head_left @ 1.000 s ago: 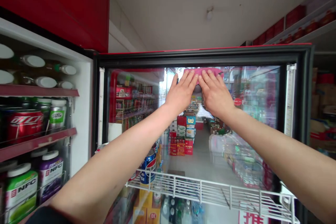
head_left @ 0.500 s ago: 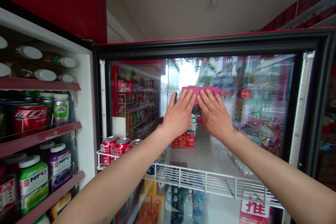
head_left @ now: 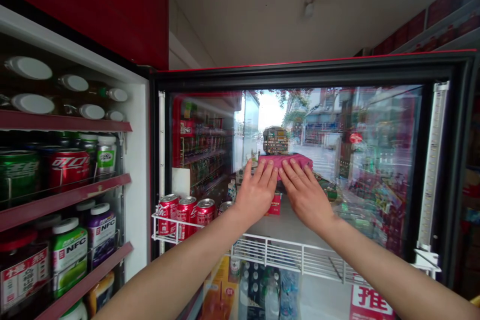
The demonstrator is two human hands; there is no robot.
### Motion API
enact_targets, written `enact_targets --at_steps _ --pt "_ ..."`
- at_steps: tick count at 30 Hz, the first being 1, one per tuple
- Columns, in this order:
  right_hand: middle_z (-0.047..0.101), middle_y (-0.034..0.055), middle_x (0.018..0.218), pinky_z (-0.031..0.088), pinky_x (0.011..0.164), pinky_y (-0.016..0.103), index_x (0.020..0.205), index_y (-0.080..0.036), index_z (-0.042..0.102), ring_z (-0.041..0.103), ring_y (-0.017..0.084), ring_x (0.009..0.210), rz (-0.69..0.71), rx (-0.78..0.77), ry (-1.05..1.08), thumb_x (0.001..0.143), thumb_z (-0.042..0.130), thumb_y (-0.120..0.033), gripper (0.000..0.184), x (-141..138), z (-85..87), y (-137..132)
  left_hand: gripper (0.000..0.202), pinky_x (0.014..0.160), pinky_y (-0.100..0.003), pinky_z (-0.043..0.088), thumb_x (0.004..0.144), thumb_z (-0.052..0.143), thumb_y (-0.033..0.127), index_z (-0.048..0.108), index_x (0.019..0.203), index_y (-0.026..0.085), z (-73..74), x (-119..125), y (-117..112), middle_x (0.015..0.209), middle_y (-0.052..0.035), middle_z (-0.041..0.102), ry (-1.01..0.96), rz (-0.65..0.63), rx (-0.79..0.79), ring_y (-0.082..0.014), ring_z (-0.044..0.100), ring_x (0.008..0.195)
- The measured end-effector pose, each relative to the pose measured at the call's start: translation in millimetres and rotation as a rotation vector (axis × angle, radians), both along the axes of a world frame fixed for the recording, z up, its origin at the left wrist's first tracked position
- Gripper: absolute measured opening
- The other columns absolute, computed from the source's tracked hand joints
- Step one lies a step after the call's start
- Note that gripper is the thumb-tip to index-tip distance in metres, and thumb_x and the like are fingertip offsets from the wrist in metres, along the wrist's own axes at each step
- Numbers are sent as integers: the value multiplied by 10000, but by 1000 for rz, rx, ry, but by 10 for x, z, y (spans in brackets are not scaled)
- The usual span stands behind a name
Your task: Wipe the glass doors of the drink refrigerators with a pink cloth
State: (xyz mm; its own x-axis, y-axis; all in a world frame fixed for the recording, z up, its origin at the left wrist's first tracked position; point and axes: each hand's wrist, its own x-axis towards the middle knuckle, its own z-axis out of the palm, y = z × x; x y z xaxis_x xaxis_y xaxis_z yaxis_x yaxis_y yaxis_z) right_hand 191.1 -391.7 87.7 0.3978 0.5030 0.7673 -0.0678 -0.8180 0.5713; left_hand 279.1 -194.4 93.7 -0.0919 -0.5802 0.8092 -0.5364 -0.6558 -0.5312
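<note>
A folded pink cloth (head_left: pixel 277 159) lies against the inner glass (head_left: pixel 330 115) of a wide-open fridge door. My left hand (head_left: pixel 254 190) presses flat on the cloth's left half, with its fingers stretched upward and the thumb side towards the middle. Beside it, my right hand (head_left: pixel 305 195) lies flat on the right half, fingers also extended. Both hands are open, palms hidden against cloth and glass, and their inner fingertips come close together. Below the hands, a white wire rack (head_left: pixel 285 255) runs across the door.
Red cola cans (head_left: pixel 186 212) stand in the rack's left end. On the left, the fridge shelves (head_left: pixel 63 200) hold cans and bottles, including a green-labelled NFC bottle (head_left: pixel 70 255). A light strip (head_left: pixel 431 170) edges the door's right side. Shop goods and a street show through or in the glass.
Both hands and the pink cloth have slid down the glass, closer to the rack. My view has shifted slightly, bringing more of the shelves and cola cans into sight.
</note>
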Motion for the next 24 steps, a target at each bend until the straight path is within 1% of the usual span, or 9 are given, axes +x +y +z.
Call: enact_targets --at_steps 3,8,11,13,15,17,19,22,24 --pt "460 206 1733 415 1297 609 1601 -46 544 368 382 1646 -4 -28 17 977 578 -99 628 -27 -137 74 451 1257 -660 456 1119 481 216 654 1524 119 -115 -13 114 1608 -166 632 -23 28 49 -364 622 1478" --pt "457 218 1734 464 1255 601 1569 -58 588 407 391 1620 -14 -69 23 952 623 -140 623 -25 -353 191 437 1261 -620 465 1112 517 233 671 1508 131 -301 -18 273 1609 -168 633 -15 64 110 -346 618 1486" --pt "456 242 1727 473 1246 610 1562 -28 585 387 405 1629 -38 -84 13 945 622 -154 631 14 -414 242 435 1247 -610 490 1126 487 236 672 1507 139 -315 -5 346 1600 -149 647 -35 64 129 -335 633 1471" --pt "447 252 1728 482 1237 608 1567 -7 574 381 409 1632 -55 -102 -4 951 609 -162 636 48 -393 264 440 1235 -577 515 1133 462 224 667 1514 141 -255 16 388 1584 -128 666 -62 56 130 -321 648 1455" --pt "432 245 1739 491 1232 589 1579 1 560 388 400 1629 -76 -127 -24 956 587 -144 640 81 -298 280 441 1240 -547 519 1132 461 205 664 1519 142 -137 43 422 1576 -120 674 -77 53 126 -310 650 1455" --pt "430 237 1741 491 1231 576 1587 2 553 413 396 1616 -98 -155 -41 961 567 -120 638 113 -122 297 444 1255 -542 505 1125 474 189 657 1527 141 34 72 447 1582 -124 669 -71 63 117 -311 641 1466" --pt "439 243 1733 479 1232 592 1586 7 553 439 409 1597 -118 -181 -53 971 560 -117 628 143 122 320 447 1262 -540 495 1118 483 175 653 1530 136 245 102 466 1585 -135 664 -58 74 107 -316 637 1470" --pt "463 255 1714 451 1239 621 1584 9 555 462 421 1577 -135 -212 -56 986 554 -122 613 190 554 361 449 1244 -519 503 1107 484 145 660 1519 118 596 147 496 1584 -155 662 -40 85 95 -329 628 1479" --pt "488 255 1699 458 1226 612 1584 -1 559 490 415 1557 -143 -227 -50 996 537 -113 599 220 837 390 452 1233 -523 503 1102 476 132 663 1513 111 822 174 521 1591 -166 653 -33 90 84 -339 610 1495"
